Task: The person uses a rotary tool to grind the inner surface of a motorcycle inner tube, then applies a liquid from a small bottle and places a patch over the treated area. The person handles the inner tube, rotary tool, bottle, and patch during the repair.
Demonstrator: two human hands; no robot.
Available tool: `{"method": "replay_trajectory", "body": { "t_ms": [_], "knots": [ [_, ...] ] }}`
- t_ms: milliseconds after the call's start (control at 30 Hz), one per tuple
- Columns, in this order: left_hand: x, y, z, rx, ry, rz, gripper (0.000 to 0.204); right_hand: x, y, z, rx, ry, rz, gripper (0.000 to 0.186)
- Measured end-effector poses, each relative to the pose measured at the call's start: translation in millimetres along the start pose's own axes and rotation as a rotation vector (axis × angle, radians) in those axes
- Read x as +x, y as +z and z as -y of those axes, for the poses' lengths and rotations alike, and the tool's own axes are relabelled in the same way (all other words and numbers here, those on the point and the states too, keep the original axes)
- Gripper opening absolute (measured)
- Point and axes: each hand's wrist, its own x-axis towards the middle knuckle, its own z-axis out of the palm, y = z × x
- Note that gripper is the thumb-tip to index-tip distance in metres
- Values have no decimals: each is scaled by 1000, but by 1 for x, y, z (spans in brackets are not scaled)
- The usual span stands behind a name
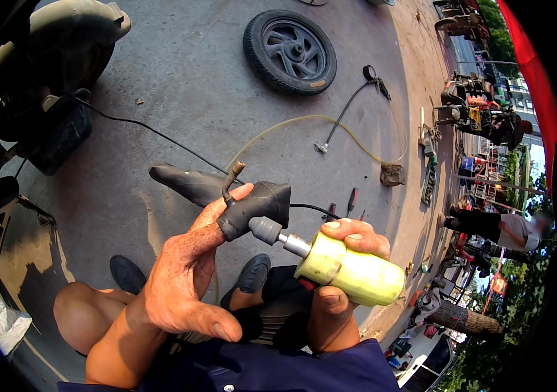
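Observation:
A black rubber inner tube (184, 183) with an upright valve stem (233, 175) rests on the fingers of my left hand (187, 281), which press round behind it while the thumb stands apart. My right hand (334, 310) grips a pale yellow cylindrical power tool (363, 274) with a metal shaft. Its grey rounded grinding tip (264, 230) is at the right edge of the tube's rubber by the valve base, touching or very close; I cannot tell which.
A wheel with tire (289, 51), air hose (318, 117), pressure gauge (369, 73) and hand tools (352, 202) lie on the concrete floor. A scooter (36, 59) stands left above a dark tub (56, 144). People (507, 228) and parked vehicles (474, 111) are at the right.

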Motion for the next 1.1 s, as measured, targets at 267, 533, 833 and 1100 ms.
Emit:
{"method": "replay_trajectory", "body": {
  "t_ms": [267, 533, 833, 1100],
  "knots": [
    [0, 0, -10, 398, 28, 15, 108, 2, -4, 0, 20, 1, 11, 60],
    [1, 5, -14, 600, 83, -19, 102, 2, -4, 1, 18, 24, -17, 60],
    [1, 6, -13, 622, 88, -45, 101, 2, -7, -1, 10, 29, -12, 60],
    [4, 9, -19, 857, 97, -54, 102, 2, -7, -2, -32, 19, 2, 61]
  ]
}}
